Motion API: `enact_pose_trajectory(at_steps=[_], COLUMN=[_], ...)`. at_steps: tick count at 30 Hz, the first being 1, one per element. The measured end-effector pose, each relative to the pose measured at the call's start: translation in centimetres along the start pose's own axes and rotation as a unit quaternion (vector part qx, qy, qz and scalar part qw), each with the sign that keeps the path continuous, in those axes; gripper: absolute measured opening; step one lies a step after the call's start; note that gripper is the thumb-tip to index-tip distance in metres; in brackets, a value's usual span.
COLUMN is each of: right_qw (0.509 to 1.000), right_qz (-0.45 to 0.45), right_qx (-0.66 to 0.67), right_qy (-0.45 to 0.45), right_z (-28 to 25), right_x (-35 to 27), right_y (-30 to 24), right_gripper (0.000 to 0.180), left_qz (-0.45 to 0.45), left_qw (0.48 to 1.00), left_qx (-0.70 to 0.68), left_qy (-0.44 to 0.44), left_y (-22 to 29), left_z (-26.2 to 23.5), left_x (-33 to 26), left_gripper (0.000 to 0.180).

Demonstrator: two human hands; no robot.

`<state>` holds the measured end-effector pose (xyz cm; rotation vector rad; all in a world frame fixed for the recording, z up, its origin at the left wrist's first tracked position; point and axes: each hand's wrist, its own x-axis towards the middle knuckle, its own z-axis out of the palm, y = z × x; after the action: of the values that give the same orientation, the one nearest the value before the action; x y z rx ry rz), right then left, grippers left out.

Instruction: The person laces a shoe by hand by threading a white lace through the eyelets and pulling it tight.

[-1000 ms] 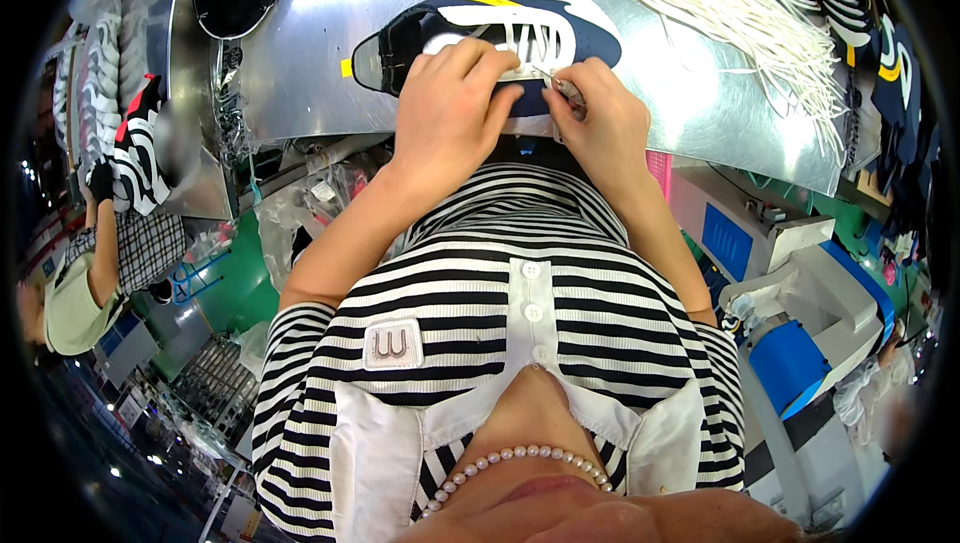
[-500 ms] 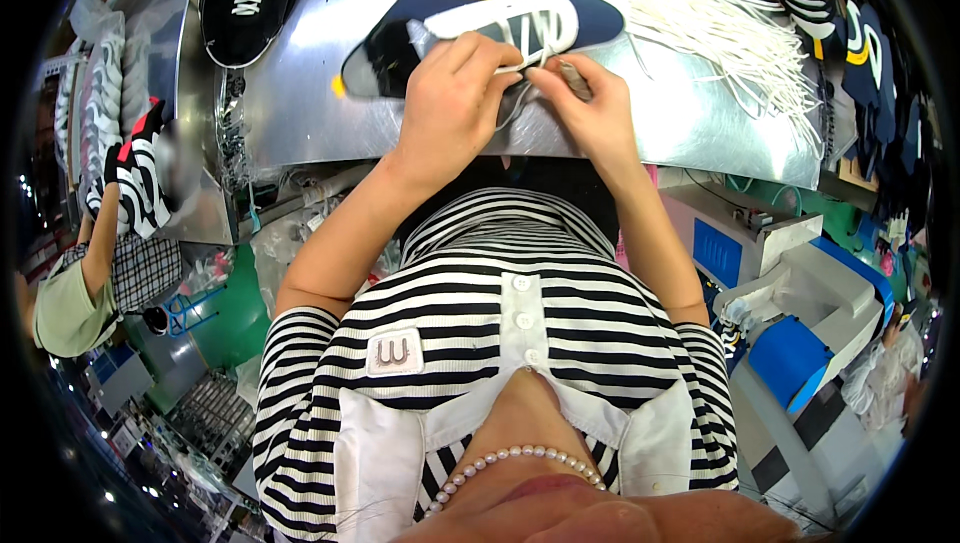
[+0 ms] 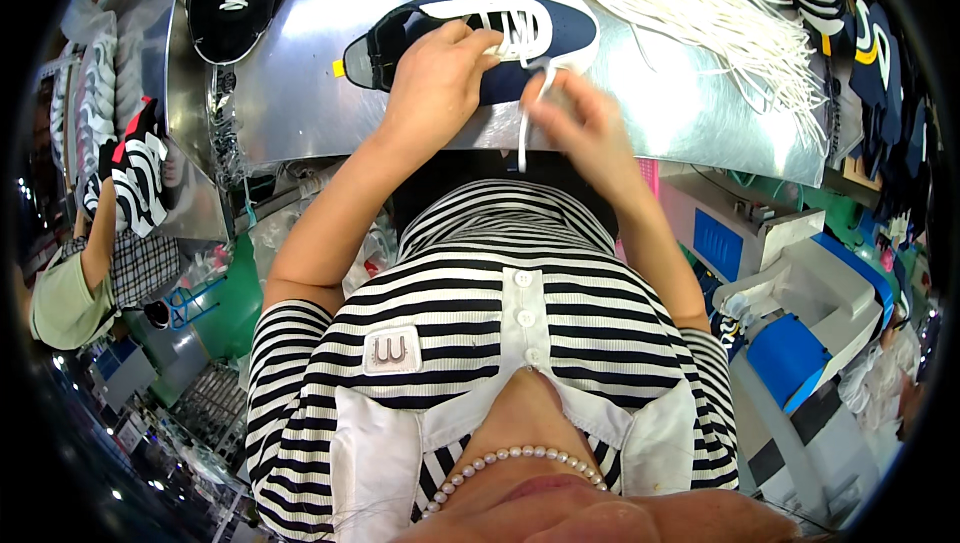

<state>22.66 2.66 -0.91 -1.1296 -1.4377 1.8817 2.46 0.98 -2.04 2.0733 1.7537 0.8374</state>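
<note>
A navy, white and yellow shoe upper [image 3: 577,35] lies on its side on the metal table, its toe to the right. White lace crosses its eyelets. My left hand [image 3: 440,78] is closed on the near side of its lacing opening, fingertips by the eyelets. Just right of it, my right hand [image 3: 583,118], partly blurred, pinches a white shoelace [image 3: 522,138], whose loose end hangs down toward the table's front edge. Something small and grey shows near the right fingertips, too blurred to name.
A bundle of white laces [image 3: 690,18] spreads over the metal table [image 3: 310,108] at the right. A black laced upper [image 3: 232,3] lies far left. More uppers [image 3: 870,53] hang at the far right. Another person [image 3: 75,293] holds striped uppers on the left.
The shoe upper has shifted left and its lacing opening faces up more. My right hand has moved slightly right and toward me, and a lace end now hangs below it.
</note>
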Motion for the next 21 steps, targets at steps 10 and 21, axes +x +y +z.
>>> enact_pose_trajectory(at_steps=[10, 21], right_qw=[0.935, 0.971], right_qz=[-0.269, -0.117], right_qx=[-0.162, -0.166], right_qy=[0.168, 0.126], right_z=[-0.9, -1.3], right_x=[6.9, 2.3], right_y=[1.2, 1.9], right_gripper=[0.012, 0.025], left_qz=[-0.048, -0.082], left_qw=[0.994, 0.995], left_qx=[-0.051, 0.038], left_qy=[-0.079, -0.032], left_y=[-0.7, 0.5], left_z=[-0.7, 0.4], left_x=[0.9, 1.0], left_gripper=[0.033, 0.030])
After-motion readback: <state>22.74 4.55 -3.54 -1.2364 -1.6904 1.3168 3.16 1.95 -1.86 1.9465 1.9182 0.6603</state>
